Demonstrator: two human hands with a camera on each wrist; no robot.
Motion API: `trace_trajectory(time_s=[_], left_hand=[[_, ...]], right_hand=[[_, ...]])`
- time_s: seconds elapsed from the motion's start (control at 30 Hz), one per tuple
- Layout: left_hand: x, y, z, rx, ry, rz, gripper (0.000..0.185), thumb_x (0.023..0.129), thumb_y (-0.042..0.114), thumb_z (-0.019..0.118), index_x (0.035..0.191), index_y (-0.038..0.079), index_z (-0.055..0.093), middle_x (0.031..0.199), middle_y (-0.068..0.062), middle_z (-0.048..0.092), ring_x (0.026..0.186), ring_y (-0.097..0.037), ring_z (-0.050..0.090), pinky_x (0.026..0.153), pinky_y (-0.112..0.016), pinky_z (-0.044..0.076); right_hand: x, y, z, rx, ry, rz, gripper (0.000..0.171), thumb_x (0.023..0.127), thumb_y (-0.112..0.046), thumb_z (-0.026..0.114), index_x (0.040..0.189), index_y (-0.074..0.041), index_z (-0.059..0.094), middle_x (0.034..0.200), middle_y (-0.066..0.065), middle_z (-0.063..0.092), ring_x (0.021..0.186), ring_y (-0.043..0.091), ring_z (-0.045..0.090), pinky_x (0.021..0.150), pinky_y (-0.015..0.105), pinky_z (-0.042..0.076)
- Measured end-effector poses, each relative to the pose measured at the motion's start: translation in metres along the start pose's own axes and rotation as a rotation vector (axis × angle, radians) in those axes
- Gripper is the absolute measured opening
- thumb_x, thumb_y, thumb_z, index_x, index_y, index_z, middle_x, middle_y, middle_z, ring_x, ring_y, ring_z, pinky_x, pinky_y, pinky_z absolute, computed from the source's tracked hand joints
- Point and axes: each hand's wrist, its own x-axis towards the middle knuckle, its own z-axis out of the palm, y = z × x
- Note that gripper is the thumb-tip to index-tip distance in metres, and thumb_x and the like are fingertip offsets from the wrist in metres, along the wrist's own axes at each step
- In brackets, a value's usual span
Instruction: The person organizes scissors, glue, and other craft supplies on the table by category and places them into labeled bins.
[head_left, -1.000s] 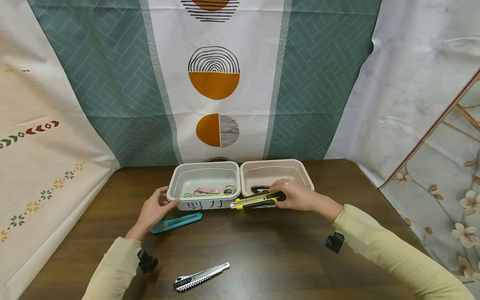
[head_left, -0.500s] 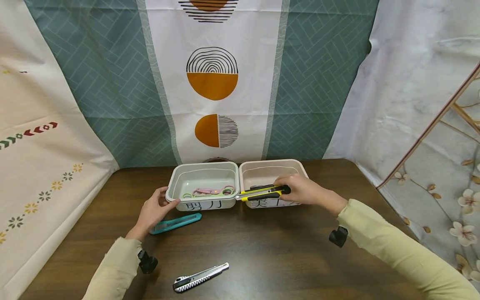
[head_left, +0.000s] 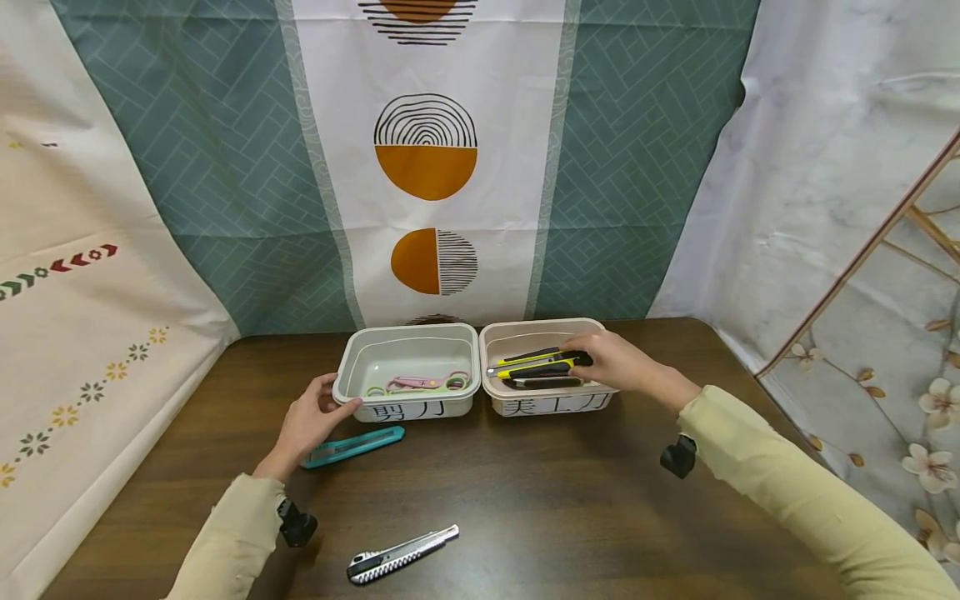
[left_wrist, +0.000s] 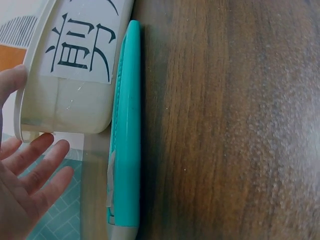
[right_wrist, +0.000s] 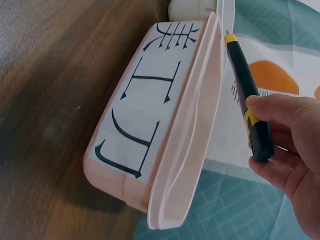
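My right hand (head_left: 611, 360) pinches a yellow-and-black utility knife (right_wrist: 242, 80) between thumb and fingers, over the pink bin (head_left: 551, 329). Inside that bin lies a dark utility knife (head_left: 542, 383), partly covered by the held one in the head view. At the left, my left hand (head_left: 309, 421) touches the near-left corner of the pale green bin (head_left: 405, 330), thumb on the rim and the other fingers loosely spread beside it. Just below this hand, a teal utility knife (left_wrist: 129, 125) lies on the table along the bin's front.
Pink and green scissors (head_left: 427, 383) lie in the pale green bin, which stands beside the pink one. Both carry white labels with black characters. A silver-and-black utility knife (head_left: 403, 554) rests near the table's front edge. A patterned cloth (head_left: 427, 167) hangs behind the wooden table (head_left: 525, 517).
My right hand has moved back, rightward and slightly up, bringing the yellow-and-black utility knife from the pink bin's front to over its opening. The left hand stays at its corner.
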Motion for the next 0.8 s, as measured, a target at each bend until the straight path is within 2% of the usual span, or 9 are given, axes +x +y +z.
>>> trace_trajectory(time_s=[0.4, 0.8], left_hand=[[0.0, -0.002, -0.001, -0.02, -0.009, 0.007, 0.07, 0.082, 0.041, 0.065, 0.131, 0.001, 0.037, 0.112, -0.02, 0.056, 0.089, -0.026, 0.058, 0.067, -0.029, 0.046], [-0.001, 0.001, -0.002, -0.034, -0.021, 0.015, 0.07, 0.083, 0.041, 0.063, 0.132, 0.0, 0.036, 0.113, -0.022, 0.056, 0.089, -0.027, 0.058, 0.067, -0.029, 0.047]], right_hand=[[0.002, 0.015, -0.001, -0.023, -0.03, 0.064, 0.035, 0.077, -0.006, 0.071, 0.109, 0.005, 0.062, 0.109, 0.018, 0.062, 0.096, 0.027, 0.059, 0.076, 0.04, 0.047], [0.006, 0.032, 0.007, -0.043, -0.029, 0.087, 0.032, 0.075, -0.003, 0.07, 0.105, 0.007, 0.064, 0.108, 0.022, 0.062, 0.089, 0.029, 0.061, 0.074, 0.043, 0.047]])
